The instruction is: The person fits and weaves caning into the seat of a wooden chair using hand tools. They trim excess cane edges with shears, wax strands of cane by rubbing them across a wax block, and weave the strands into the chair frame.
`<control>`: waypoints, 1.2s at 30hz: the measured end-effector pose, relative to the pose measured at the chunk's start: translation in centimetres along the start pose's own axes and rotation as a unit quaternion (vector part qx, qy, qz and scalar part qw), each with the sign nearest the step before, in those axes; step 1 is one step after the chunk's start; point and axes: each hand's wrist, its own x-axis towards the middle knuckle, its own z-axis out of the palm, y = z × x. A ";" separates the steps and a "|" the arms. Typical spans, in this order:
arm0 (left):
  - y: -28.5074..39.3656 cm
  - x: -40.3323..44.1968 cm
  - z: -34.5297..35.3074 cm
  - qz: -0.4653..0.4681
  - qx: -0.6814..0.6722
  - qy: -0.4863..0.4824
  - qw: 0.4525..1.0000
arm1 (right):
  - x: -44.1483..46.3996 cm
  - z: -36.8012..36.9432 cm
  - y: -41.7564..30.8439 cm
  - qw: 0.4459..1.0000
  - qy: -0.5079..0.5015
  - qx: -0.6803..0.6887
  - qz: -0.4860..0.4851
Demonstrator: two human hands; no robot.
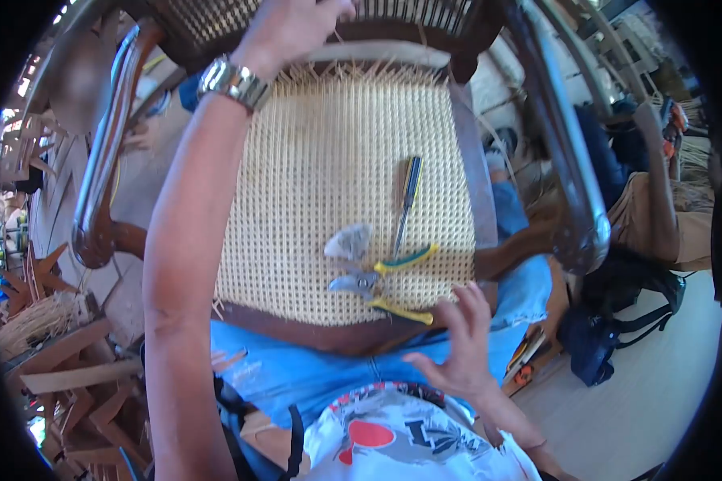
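The woven cane seat (329,168) of a dark wooden armchair lies over my lap, with loose cane ends bristling along its back edge. My left hand (293,30), wearing a metal watch, reaches past that edge to the chair back (409,30). Its fingers look curled, but the frame's top cuts them and what they hold is hidden. Beside the seat's front right corner, my right hand (464,346) is open with fingers spread, holding nothing. Closest to it are pruning shears (377,284) with yellow-green handles and parted blades. A screwdriver (410,192) and a greyish-white lump (350,241) also lie on the cane.
Curved armrests flank the seat, the left one (114,152) and the right one (565,152). Wood pieces (96,417) and a cane bundle (40,325) lie at left. Another person's arm (658,184) shows at right, above a black backpack (598,329) on the floor.
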 end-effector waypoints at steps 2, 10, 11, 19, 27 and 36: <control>-0.2 0.6 -0.5 0.003 0.009 -0.012 1.000 | 3.8 1.6 -0.1 0.996 -0.050 -0.061 -0.053; -2.8 1.9 2.0 0.080 0.026 -0.045 0.995 | 7.1 4.5 0.3 0.958 -0.195 -0.190 -0.094; -3.0 2.2 2.5 0.088 0.026 -0.051 0.994 | 7.0 4.2 0.1 0.958 -0.211 -0.179 -0.078; -1.9 3.3 4.1 0.079 0.008 -0.053 0.995 | 13.5 1.7 -1.0 0.887 -0.140 0.381 0.220; -1.1 4.3 4.6 0.084 -0.004 -0.047 0.995 | 31.4 6.1 2.9 0.872 -0.072 0.404 0.268; -2.0 4.9 5.9 0.094 -0.005 -0.039 0.995 | 34.5 6.6 1.7 0.919 0.040 0.294 0.260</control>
